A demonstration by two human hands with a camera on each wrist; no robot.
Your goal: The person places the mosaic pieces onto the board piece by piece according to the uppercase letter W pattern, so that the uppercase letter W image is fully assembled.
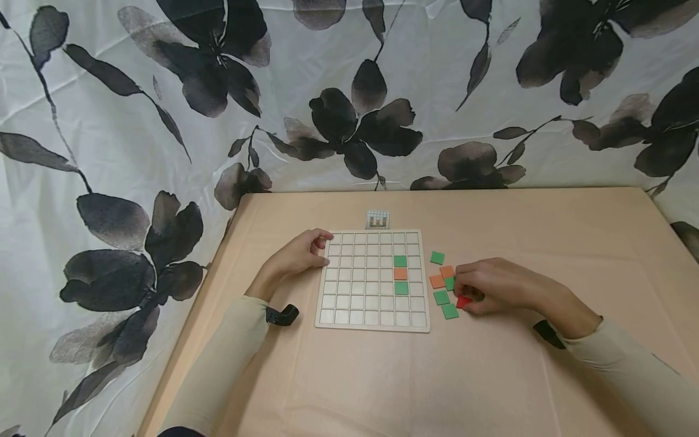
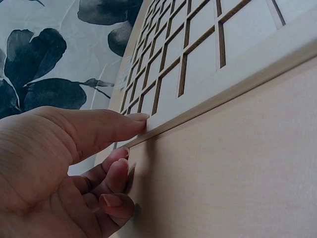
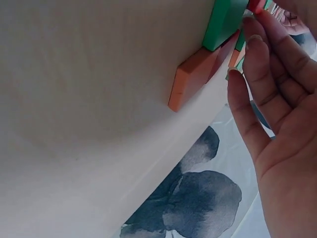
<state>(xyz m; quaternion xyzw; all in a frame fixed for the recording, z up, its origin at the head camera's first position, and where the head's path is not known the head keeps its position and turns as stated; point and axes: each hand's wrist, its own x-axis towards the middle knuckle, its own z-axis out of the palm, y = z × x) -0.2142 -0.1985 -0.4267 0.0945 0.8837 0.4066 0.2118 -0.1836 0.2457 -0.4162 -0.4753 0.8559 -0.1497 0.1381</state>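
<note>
A white grid board (image 1: 357,282) with square cells lies on the table. One column near its right side holds two green tiles, upper (image 1: 400,261) and lower (image 1: 401,288), with an orange tile (image 1: 401,274) between them. At the board's upper left edge, my left hand (image 1: 297,252) grips the rim (image 2: 198,101); its thumb rests on top and the other fingers curl by the side. Right of the board, my right hand (image 1: 505,285) pinches a red tile (image 1: 463,301) between thumb and fingers. The red tile is partly hidden by the fingertips in the right wrist view.
Loose green tiles (image 1: 441,297) and orange tiles (image 1: 437,281) lie scattered between the board and my right hand. A small card with a printed grid (image 1: 378,220) sits behind the board. Flower-patterned cloth (image 1: 327,73) hangs beyond the table's back edge.
</note>
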